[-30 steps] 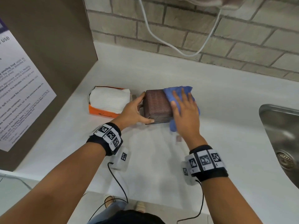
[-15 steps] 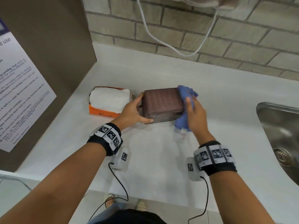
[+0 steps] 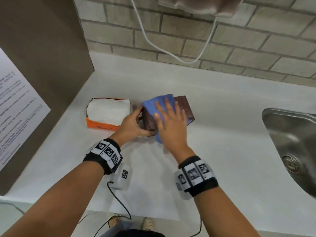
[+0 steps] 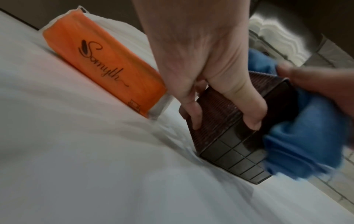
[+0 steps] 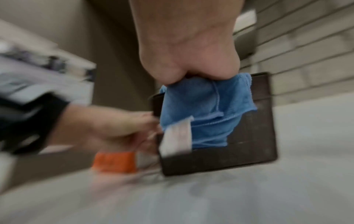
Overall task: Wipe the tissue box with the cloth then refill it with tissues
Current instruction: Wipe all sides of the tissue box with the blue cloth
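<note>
The brown ribbed tissue box (image 3: 185, 106) lies on the white counter (image 3: 222, 151). My left hand (image 3: 135, 124) grips its left end, thumb at the front, fingers (image 4: 193, 115) curled on the ribbed side of the box (image 4: 220, 109). My right hand (image 3: 171, 120) lies flat on the blue cloth (image 3: 159, 103), fingers straight, pressing it onto the box top. The cloth (image 5: 206, 109) drapes down over the dark box face (image 5: 254, 136). An orange pack of white tissues (image 3: 107, 112) lies just left of the box.
A steel sink (image 3: 290, 142) is set into the counter at the right. A brown side panel with a printed notice (image 3: 17, 108) closes off the left. A white cable (image 3: 171, 52) loops down the brick wall behind. The counter's front edge runs beneath my forearms.
My right hand swept the cloth down the box's right end, then back left across the top. The left hand kept its grip on the left end.
</note>
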